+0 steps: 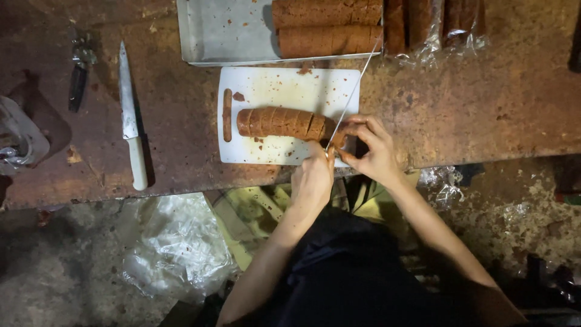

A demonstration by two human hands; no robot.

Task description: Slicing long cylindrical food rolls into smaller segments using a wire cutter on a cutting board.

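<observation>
Two hands (345,163), loaf (284,123) end hidden

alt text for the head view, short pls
Seen from above, a person's left hand draws a long thin knife through a brown loaf on a white cutting board, while the right hand steadies the loaf's end. A metal tray of uncut loaves and a spare white-handled knife lie nearby.

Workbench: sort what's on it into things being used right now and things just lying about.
In use:
left hand
right hand
long thin blade
brown loaf
white cutting board

Lying about:
white-handled knife
dark-handled tool
metal tray with uncut loaves
wrapped loaves
</observation>
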